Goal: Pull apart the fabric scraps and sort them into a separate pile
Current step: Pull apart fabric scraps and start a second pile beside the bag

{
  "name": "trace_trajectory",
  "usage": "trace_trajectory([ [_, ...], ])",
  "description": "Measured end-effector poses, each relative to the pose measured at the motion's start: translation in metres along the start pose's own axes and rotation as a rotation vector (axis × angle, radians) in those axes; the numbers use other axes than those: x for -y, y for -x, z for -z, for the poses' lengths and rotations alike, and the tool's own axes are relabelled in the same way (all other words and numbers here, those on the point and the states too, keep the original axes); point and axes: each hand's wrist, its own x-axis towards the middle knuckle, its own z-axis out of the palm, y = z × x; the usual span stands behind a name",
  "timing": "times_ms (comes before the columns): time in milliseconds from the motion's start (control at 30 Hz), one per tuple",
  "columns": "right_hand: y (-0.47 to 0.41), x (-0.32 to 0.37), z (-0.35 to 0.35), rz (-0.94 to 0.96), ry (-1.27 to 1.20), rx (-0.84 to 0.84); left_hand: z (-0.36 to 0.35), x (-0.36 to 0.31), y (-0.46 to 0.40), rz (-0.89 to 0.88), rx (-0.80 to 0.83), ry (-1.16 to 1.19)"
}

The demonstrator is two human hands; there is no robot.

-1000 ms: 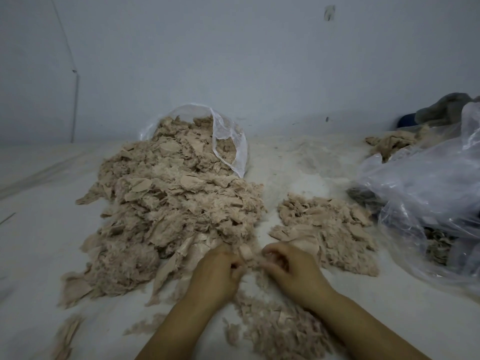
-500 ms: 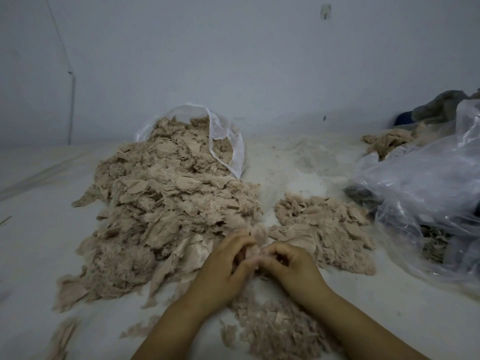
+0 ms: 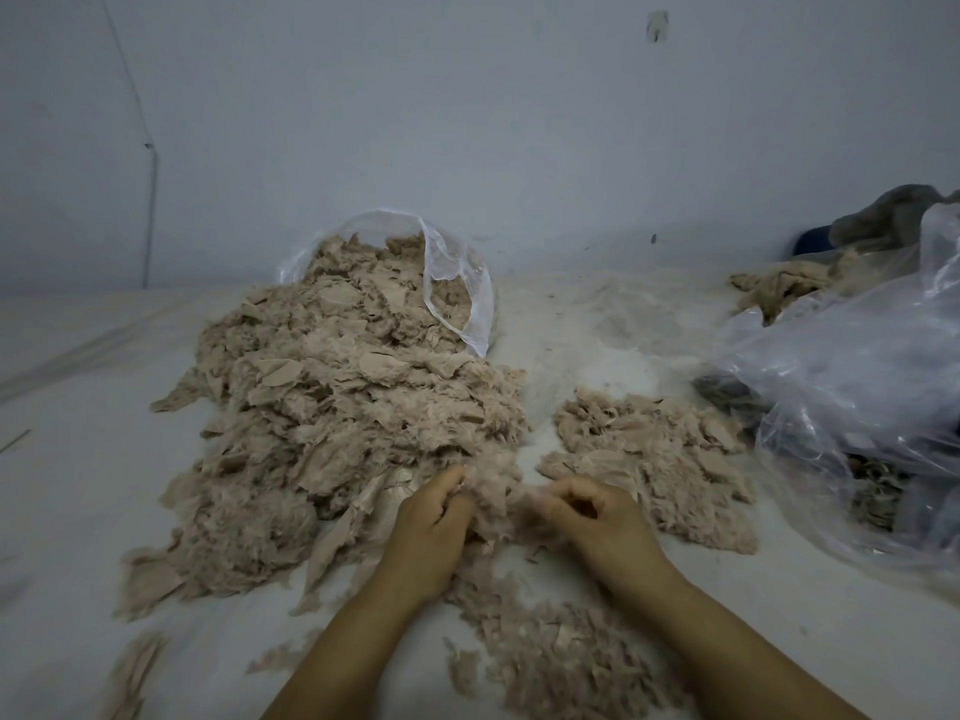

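Note:
A big heap of beige furry fabric scraps [image 3: 332,423] spills from a clear plastic bag [image 3: 457,298] across the white surface. A smaller pile of scraps [image 3: 649,459] lies to its right. A third loose patch of scraps [image 3: 550,652] sits between my forearms. My left hand [image 3: 426,537] grips a fluffy clump of scraps [image 3: 493,496] at the near edge of the big heap. My right hand [image 3: 597,522] pinches the same clump from the right, fingers curled. The two hands are a short way apart with the clump stretched between them.
A large crumpled clear plastic bag [image 3: 852,387] with dark and beige scraps inside lies at the right. Behind it are a beige cloth [image 3: 779,288] and grey cloth [image 3: 893,215]. A pale wall rises close behind the surface. Stray scraps [image 3: 135,672] lie front left.
My hands lifted a clump from the heap's near edge, came together on it, and have now drawn apart a little, stretching it between them.

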Motion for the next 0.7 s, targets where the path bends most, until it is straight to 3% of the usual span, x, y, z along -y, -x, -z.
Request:
trace_trajectory([
  [100,0.002,-0.003,-0.004,0.011,0.122,0.054,-0.004,-0.009,0.003,-0.078,0.063,0.033],
  [200,0.004,-0.002,-0.009,-0.027,0.096,0.049,-0.005,-0.011,0.003,-0.116,-0.065,0.038],
  [267,0.003,-0.003,-0.008,-0.042,0.085,0.037,-0.001,-0.009,0.001,-0.020,-0.132,0.222],
  [333,0.004,-0.001,-0.007,-0.043,-0.016,0.046,0.002,-0.009,-0.001,0.040,-0.129,0.326],
  [400,0.005,0.002,-0.007,-0.078,-0.155,0.089,0.001,-0.010,0.000,-0.024,-0.084,0.234],
  [500,0.005,0.004,-0.009,-0.056,-0.146,0.087,-0.005,-0.014,0.003,-0.094,0.038,0.180],
  [700,0.004,0.004,-0.009,-0.112,-0.308,0.045,-0.005,-0.010,-0.002,-0.015,-0.131,0.281],
])
